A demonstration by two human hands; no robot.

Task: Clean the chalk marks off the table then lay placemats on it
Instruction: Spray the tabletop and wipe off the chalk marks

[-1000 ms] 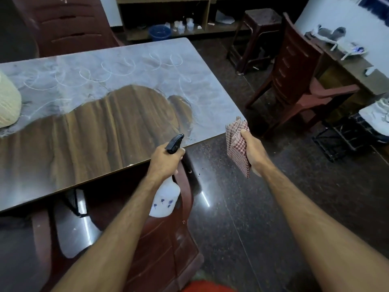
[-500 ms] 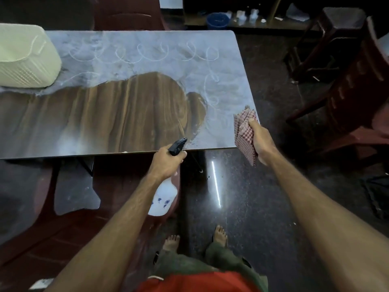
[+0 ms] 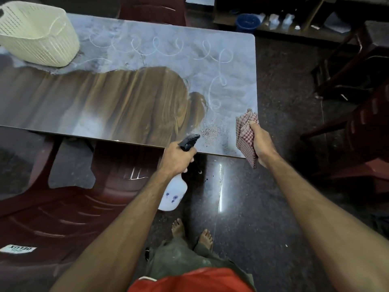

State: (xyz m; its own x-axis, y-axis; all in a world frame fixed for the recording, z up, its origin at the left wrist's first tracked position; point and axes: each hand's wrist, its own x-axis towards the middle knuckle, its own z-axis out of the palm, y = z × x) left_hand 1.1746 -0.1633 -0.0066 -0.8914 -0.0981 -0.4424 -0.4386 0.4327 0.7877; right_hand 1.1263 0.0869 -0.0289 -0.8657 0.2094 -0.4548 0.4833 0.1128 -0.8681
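The wooden table (image 3: 126, 106) is wiped brown across its near left part. Grey chalk dust and white looping chalk marks (image 3: 219, 60) cover its far side and right end. A patch of spray droplets (image 3: 210, 131) speckles the dusty near right corner. My left hand (image 3: 176, 159) grips a white spray bottle (image 3: 174, 192) by its black trigger head, nozzle pointing at that corner. My right hand (image 3: 261, 144) holds a folded red-and-white checked cloth (image 3: 245, 133) at the table's right near corner.
A cream plastic basket (image 3: 37, 34) stands on the table's far left. A maroon plastic chair (image 3: 63, 207) sits tucked under the near edge to my left. Another chair (image 3: 368, 127) and a stool (image 3: 347, 60) stand to the right on the dark glossy floor.
The view has swung down and left, bringing the basket fully into sight. Fresh spray droplets have appeared on the near right corner. Both hands keep their hold.
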